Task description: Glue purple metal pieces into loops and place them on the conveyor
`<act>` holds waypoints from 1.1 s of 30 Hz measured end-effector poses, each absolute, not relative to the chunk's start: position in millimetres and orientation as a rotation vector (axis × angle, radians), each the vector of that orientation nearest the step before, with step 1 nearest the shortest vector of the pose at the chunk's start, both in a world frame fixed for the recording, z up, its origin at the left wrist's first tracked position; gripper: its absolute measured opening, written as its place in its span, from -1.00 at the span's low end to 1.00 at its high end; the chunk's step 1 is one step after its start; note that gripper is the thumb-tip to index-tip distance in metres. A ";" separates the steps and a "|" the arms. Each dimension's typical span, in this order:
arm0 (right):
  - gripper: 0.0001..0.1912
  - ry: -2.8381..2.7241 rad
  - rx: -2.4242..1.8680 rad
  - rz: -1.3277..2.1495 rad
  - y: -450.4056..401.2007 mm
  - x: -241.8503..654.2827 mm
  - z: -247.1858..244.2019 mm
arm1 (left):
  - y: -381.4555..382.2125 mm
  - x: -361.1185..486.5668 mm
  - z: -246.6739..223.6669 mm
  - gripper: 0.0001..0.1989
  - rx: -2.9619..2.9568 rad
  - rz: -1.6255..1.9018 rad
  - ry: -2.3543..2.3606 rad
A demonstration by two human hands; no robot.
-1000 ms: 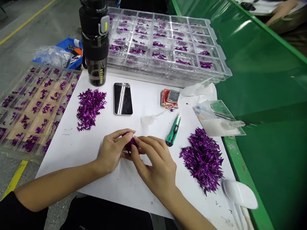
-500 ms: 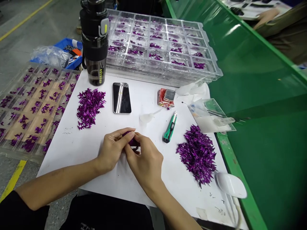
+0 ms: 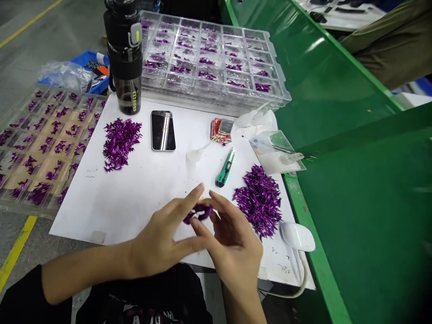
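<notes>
Far left, we've got a transparent compartment tray [image 3: 40, 148] with purple folded pieces scattered through its cells, and behind it a blue bin [image 3: 91, 60] under a plastic bag [image 3: 64, 75]. Moving right, a loose purple pile [image 3: 119, 144] sits on the white desk [image 3: 91, 216], below stacked transparent trays [image 3: 209, 58] holding more pieces. Centre stage, the left hand [image 3: 157, 243] and right hand [image 3: 236, 243] have their fingers [image 3: 192, 195] spread around a curled purple bundle [image 3: 199, 213]; we can't tell whether it's gripped! Just beside them, a second purple pile [image 3: 258, 200] runs close to the green rail [image 3: 300, 225] at the desk's edge.
</notes>
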State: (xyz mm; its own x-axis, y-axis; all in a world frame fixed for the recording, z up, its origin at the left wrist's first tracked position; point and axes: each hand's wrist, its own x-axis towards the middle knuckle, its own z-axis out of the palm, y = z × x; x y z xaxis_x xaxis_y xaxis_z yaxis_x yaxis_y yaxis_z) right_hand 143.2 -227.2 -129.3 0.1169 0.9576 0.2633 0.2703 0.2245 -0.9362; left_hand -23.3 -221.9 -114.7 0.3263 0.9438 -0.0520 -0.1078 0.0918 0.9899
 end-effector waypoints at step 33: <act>-0.83 -2.267 -1.345 1.309 -238.0 164.5 -114.0 | -304.2 22.1 -148.6 -0.84 -0.121 0.699 0.854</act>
State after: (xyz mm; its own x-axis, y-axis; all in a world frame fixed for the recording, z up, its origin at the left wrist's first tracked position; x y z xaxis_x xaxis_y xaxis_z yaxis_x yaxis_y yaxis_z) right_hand 164.5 -238.0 -114.0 -0.5667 0.7847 -0.2511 0.6097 0.1944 -0.7684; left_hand 22.1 -304.2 -148.6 0.4510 0.5170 -0.7275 -0.6102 0.7735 0.1713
